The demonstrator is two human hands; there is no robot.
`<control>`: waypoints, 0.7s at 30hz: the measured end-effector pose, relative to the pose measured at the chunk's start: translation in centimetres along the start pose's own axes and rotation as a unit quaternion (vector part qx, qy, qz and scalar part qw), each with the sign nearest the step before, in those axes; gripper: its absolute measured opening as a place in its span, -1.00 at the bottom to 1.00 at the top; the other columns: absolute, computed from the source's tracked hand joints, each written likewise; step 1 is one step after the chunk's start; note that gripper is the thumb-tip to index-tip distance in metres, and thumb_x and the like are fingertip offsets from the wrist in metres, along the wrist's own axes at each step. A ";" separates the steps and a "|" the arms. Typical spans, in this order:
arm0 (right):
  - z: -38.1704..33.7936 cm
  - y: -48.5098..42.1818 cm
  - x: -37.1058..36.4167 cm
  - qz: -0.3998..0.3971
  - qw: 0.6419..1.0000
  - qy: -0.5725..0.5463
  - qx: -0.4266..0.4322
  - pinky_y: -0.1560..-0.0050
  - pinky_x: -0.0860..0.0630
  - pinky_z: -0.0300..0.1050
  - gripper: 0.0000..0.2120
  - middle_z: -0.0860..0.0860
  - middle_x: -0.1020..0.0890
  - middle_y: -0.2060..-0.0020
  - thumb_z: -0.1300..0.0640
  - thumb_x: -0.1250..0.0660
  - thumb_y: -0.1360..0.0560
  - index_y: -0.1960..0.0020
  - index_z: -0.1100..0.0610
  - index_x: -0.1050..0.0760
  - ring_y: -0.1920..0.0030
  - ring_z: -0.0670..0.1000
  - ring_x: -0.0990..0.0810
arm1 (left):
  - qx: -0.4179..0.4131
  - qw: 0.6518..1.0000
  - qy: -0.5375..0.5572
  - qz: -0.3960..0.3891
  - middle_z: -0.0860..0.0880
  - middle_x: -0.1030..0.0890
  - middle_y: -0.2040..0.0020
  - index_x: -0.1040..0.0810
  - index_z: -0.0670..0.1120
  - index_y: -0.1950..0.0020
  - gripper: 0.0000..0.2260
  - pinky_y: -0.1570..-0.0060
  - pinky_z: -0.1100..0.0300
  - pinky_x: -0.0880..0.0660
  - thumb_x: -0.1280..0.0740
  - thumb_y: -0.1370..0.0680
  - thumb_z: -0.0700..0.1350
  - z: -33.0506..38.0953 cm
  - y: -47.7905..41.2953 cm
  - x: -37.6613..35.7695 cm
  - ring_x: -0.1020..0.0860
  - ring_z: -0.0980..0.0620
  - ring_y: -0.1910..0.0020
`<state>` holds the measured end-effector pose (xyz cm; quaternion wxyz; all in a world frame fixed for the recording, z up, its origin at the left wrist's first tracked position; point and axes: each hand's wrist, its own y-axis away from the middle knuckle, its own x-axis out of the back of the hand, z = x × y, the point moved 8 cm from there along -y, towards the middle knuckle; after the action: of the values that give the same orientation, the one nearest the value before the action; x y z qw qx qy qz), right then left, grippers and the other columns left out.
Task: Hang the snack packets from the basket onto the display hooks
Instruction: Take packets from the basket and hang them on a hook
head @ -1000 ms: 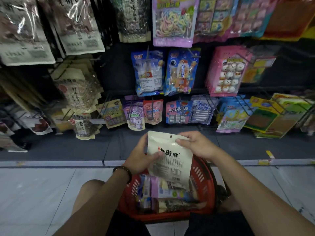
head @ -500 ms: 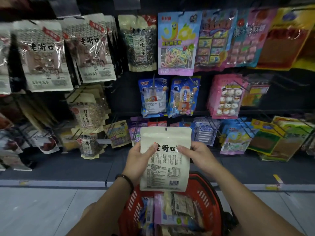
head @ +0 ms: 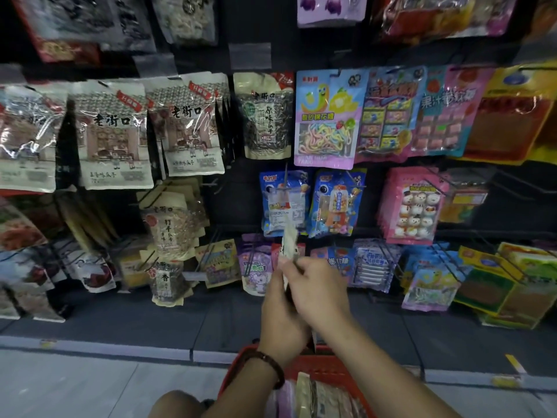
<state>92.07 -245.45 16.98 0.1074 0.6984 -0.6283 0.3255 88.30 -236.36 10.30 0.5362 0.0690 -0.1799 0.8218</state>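
The left hand (head: 281,312) and right hand (head: 319,288) both pinch the cream plastic snack packet (head: 290,238) edge-on above the red plastic basket (head: 238,365); better to turn it face-out; then steady its top toward the hanging cream seed packets (head: 114,131).

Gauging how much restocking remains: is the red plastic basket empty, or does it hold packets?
Not empty. Several snack packets lie inside the red plastic basket, at the bottom edge of the view.

Bare back panel (head: 233,200) between seed packets (head: 171,224) and blue packets (head: 284,203) leaves room; elsewhere packets crowd
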 end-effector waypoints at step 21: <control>2.7 -6.2 -1.5 -0.248 0.939 -0.231 -0.063 -0.23 -0.65 0.07 -0.11 0.02 -0.75 -0.15 -0.16 -0.76 -0.13 -0.37 0.00 -0.51 -0.15 0.04 -0.74 | 0.125 0.952 0.278 -0.019 -0.04 -0.71 -0.19 -0.63 0.13 -0.15 -0.52 -0.18 -0.13 -0.62 -0.57 -0.37 0.35 0.6 -6.2 9.3 -0.70 -0.05 -0.13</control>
<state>98.84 -244.63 15.66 0.0809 0.8797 -0.4620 0.0779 89.98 -226.40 15.06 0.5676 -0.0925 0.0822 0.8140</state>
